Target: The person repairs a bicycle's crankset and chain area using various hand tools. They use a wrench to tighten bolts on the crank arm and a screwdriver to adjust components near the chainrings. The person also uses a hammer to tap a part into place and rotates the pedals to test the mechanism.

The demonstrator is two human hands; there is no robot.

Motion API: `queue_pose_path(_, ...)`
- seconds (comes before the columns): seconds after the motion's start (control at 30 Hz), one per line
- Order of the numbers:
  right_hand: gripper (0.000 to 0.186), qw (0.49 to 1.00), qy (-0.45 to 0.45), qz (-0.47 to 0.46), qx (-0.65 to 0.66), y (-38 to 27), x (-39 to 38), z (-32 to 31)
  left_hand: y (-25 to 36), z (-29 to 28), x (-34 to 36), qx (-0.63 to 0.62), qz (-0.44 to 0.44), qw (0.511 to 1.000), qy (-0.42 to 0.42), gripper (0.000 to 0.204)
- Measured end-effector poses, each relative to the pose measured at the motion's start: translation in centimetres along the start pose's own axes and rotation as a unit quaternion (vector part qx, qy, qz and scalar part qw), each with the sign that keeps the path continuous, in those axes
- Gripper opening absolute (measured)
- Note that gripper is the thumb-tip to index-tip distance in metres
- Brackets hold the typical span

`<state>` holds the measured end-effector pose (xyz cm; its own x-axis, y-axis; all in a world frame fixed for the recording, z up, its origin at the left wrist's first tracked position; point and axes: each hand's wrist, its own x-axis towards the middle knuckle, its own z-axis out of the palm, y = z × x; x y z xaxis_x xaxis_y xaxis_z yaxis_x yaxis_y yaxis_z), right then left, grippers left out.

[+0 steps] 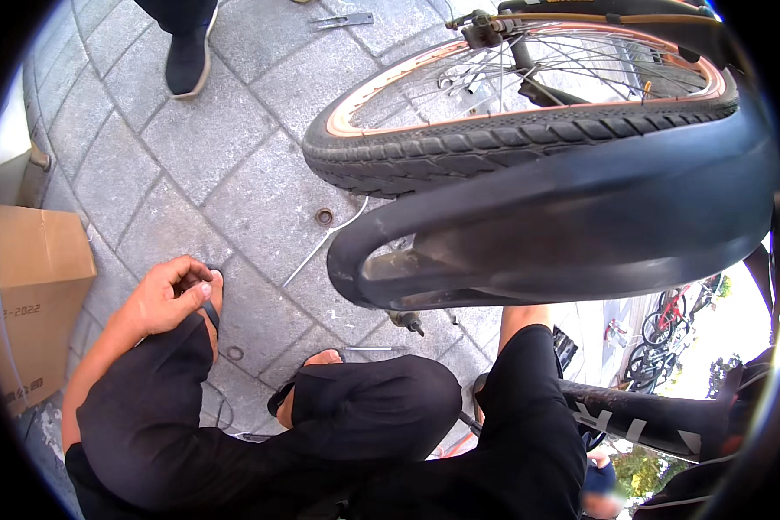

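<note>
My left hand (pixel 175 297) hangs over my bent knee at lower left, just above my sandalled foot, with fingers curled toward the thumb; what, if anything, is in them I cannot make out. My right forearm (pixel 523 316) goes up behind a large black fender (pixel 563 225), which hides that hand and its fingers. Beyond the fender, a bicycle wheel with a black tyre (pixel 503 136) and pale pink rim lies sideways. A small metal fitting (pixel 407 322) shows below the fender's near end.
A cardboard box (pixel 35 295) stands left. Another person's shoe (pixel 184 62) is at upper left. A thin white rod (pixel 308 260), a metal ring (pixel 324 217) and tools (pixel 342 19) lie on the paving. A black frame tube (pixel 633 412), parked bikes (pixel 654 347) and a person (pixel 600 472) are right.
</note>
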<state>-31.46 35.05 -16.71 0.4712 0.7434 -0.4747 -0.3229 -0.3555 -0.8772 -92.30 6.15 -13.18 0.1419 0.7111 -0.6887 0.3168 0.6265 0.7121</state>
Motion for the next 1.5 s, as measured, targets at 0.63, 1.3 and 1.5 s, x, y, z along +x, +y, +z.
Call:
queue_pose_path(0.63,0.025,0.983,-0.11,0.093,0.115,6.5,-6.1,-5.2,-0.1,0.4,1.9,-0.036,0.065,0.997,-0.016,0.028)
queue_pose_path(1.3,0.023,0.964,-0.119,0.125,0.202,-5.2,-53.9,3.8,13.8,1.4,-5.6,0.273,0.333,0.879,-0.206,0.058)
queue_pose_path(1.5,0.024,0.959,-0.195,0.111,0.174,-7.6,-67.8,3.3,17.6,4.5,-10.6,0.351,0.581,0.733,0.047,0.058)
